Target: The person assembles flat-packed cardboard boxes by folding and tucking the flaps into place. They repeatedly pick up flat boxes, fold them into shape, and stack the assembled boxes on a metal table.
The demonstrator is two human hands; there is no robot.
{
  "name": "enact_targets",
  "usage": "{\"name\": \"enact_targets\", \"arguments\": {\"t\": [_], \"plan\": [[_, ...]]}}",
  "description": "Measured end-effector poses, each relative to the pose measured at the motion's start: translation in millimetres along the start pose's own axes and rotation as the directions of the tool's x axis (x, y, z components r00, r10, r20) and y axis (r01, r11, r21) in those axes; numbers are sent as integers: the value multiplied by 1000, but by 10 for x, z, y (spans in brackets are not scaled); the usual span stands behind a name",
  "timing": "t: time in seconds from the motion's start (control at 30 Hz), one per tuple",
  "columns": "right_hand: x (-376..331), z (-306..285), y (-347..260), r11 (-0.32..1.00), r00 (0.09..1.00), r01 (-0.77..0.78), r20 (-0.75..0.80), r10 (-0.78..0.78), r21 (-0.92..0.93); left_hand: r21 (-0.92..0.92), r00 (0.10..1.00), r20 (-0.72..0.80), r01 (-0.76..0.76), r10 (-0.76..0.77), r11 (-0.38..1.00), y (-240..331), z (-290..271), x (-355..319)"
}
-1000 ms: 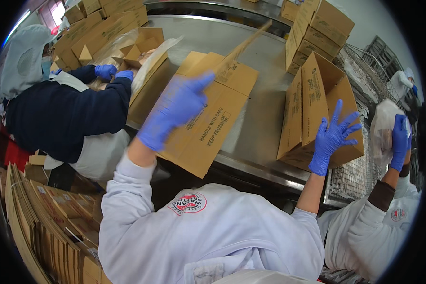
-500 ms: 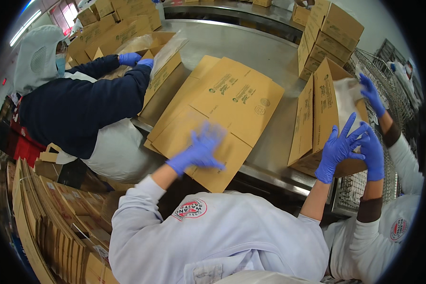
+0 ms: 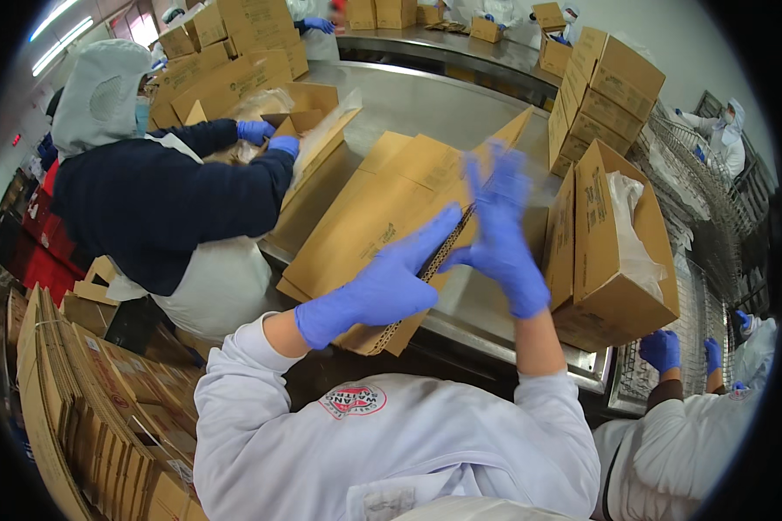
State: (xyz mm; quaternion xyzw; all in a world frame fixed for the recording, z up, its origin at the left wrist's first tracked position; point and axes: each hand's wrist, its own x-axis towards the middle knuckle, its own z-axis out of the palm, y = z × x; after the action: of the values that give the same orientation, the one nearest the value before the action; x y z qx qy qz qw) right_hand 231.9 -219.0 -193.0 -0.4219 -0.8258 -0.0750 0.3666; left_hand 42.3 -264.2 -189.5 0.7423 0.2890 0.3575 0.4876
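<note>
Flat cardboard box (image 3: pixel 382 217): our left hand (image 3: pixel 378 291) grips its near edge, fingers extended along it; our right hand (image 3: pixel 500 234), fingers spread and blurred, just beside that edge.

Both hands, left hand (image 3: pixel 378 291) and right hand (image 3: pixel 500 234), wore blue-violet gloves. Flattened carton (image 3: pixel 382 217) was plain tan-brown with dark print. Table (image 3: pixel 426 100) was grey steel. Own sleeves white, with a red-and-white round badge (image 3: pixel 353 400). Co-worker's top (image 3: pixel 156 204) navy, hood pale grey, apron white.
</note>
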Motion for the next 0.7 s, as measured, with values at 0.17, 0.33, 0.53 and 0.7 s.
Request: {"name": "enact_targets", "arguments": {"t": [0.17, 0.33, 0.53, 0.7], "plan": [[547, 427, -18, 968, 972, 221, 56, -229, 123, -110, 918, 55, -384, 392, 917, -42, -488, -3], [627, 503, -38, 959, 969, 245, 7, -249, 144, 239, 814, -132, -527, 565, 816, -40, -713, -68], [504, 259, 232, 928, 932, 324, -231, -280, 183, 842, 884, -216, -46, 415, 537, 321, -976, -312], [673, 214, 606, 936, 949, 315, -36, -314, 156, 992, 978, 84, -63, -193, 111, -198, -801, 412]]}}
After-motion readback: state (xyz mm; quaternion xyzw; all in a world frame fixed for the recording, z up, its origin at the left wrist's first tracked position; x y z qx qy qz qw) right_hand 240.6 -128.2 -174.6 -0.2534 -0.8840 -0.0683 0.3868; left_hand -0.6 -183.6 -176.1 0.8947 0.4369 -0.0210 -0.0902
